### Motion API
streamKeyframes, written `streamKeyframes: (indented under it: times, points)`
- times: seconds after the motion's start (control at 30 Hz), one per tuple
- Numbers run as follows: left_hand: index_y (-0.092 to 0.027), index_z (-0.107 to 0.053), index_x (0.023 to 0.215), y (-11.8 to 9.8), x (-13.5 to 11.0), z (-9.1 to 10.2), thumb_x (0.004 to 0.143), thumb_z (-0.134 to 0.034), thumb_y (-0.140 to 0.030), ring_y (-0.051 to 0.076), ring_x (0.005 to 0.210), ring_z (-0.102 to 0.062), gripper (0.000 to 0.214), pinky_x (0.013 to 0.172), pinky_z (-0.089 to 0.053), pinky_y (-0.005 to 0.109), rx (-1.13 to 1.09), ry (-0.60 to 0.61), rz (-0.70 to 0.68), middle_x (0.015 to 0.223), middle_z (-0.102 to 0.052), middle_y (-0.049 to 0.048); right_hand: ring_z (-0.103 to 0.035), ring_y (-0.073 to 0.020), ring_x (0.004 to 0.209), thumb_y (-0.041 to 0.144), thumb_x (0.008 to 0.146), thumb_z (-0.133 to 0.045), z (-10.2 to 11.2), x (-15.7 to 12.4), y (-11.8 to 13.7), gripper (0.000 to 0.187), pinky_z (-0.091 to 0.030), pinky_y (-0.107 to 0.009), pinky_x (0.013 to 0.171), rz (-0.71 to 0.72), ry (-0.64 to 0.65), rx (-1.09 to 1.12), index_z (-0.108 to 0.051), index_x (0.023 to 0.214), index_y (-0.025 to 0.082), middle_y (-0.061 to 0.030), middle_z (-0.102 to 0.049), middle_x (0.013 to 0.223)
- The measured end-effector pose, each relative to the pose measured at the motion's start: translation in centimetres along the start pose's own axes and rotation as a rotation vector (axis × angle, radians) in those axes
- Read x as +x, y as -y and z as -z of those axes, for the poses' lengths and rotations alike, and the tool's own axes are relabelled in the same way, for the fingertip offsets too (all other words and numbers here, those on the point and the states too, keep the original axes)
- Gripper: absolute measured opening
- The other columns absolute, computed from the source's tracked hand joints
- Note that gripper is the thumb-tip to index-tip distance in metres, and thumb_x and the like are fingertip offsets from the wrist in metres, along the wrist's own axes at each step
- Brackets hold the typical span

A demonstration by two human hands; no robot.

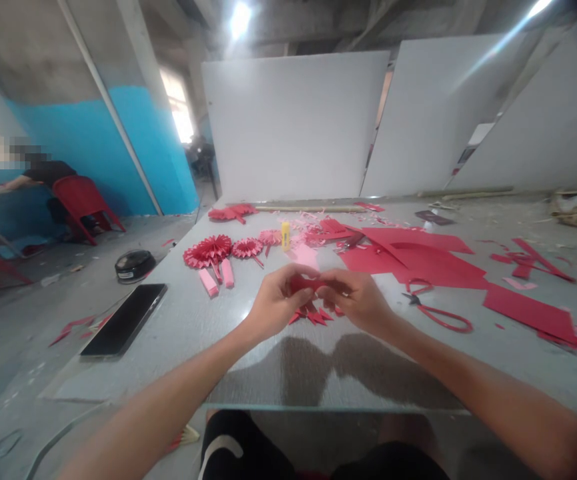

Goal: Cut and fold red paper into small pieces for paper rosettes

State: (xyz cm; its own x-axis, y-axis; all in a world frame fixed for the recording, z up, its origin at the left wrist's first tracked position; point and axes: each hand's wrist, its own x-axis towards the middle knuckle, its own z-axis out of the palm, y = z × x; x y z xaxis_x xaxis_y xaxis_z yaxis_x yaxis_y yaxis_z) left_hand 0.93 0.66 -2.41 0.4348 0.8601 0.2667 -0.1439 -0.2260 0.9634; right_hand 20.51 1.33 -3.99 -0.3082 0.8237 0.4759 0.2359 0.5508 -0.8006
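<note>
Gripping from both sides, the left hand (275,305) and right hand (355,301) were closed on a folded red paper piece (304,284), partly hidden by the fingers, just above spiky red paper cuttings (313,316). Farther left, three pleated red paper rosettes (207,251) lay finished-looking, with pink paper strips (209,283) just below the largest — that much looked done. Then came a yellow glue stick (285,235); to the right, red paper sheets (413,257) remained uncut in part, beside red-handled scissors (441,319), lying untouched.
</note>
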Motion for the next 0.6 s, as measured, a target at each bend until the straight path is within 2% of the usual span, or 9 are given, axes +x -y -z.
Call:
streamKeyframes:
  times: [0.23, 0.47, 0.6]
  points:
    - [-0.014, -0.058, 0.113, 0.0, 0.0, -0.04, 0.085, -0.067, -0.023, 0.016, 0.06, -0.07, 0.031, 0.057, -0.054, 0.026, -0.001, 0.004, -0.006, 0.073, -0.069, 0.0034, -0.061, -0.0123, 0.051, 0.041, 0.089, -0.069, 0.04, -0.04, 0.01, 0.022, -0.047, -0.022, 0.047, 0.065, -0.045, -0.008, -0.072, 0.091, 0.019, -0.0003, -0.065, 0.063]
    - [-0.013, -0.059, 0.111, -0.21, -0.06, -0.15, 0.085, -0.066, -0.023, 0.016, 0.06, -0.069, 0.029, 0.058, -0.054, 0.026, -0.007, 0.001, -0.001, 0.073, -0.069, 0.0038, -0.059, -0.0111, 0.049, 0.037, 0.09, -0.068, 0.11, 0.04, 0.63, 0.02, -0.046, -0.022, 0.046, 0.072, -0.034, -0.011, -0.072, 0.086, 0.019, 0.0002, -0.064, 0.061]
    - [-0.014, -0.06, 0.112, -0.52, -0.31, -0.22, 0.086, -0.065, -0.023, 0.016, 0.063, -0.07, 0.027, 0.06, -0.056, 0.027, 0.065, -0.013, -0.018, 0.075, -0.069, 0.004, -0.058, -0.0109, 0.047, 0.037, 0.09, -0.068, 0.08, 0.12, 0.89, 0.021, -0.045, -0.022, 0.045, 0.049, -0.028, 0.013, -0.071, 0.082, 0.018, 0.0003, -0.064, 0.059]
